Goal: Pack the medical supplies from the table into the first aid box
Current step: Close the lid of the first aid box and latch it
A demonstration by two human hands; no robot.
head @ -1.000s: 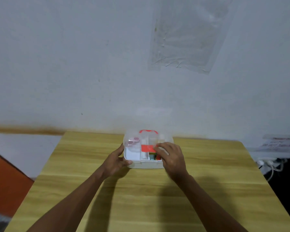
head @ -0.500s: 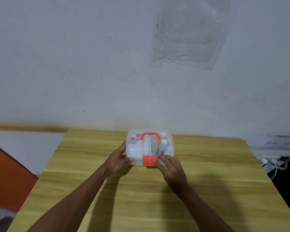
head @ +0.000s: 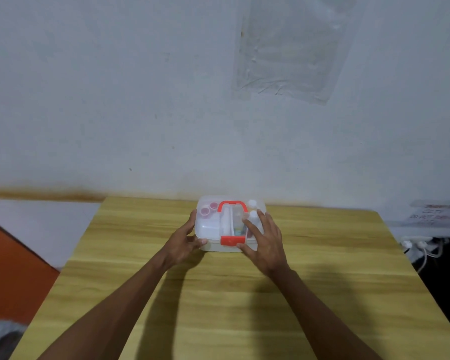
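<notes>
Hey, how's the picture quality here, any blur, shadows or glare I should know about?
Head view: soft throughout. The right hand is slightly motion-blurred. The sign at the right edge is too smeared to read. Both arms throw dark shadows on the table. The box lid is hazy, so its contents look washed out. Edges show wide-angle bending.

Translucent plastic box [head: 208, 227], wood-grain table [head: 322, 255]

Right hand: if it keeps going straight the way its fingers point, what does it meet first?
The right hand already lies on the first aid box, fingers pointing away over the clear lid. Straight on, it would probably meet the red handle; depth is unclear.
</notes>
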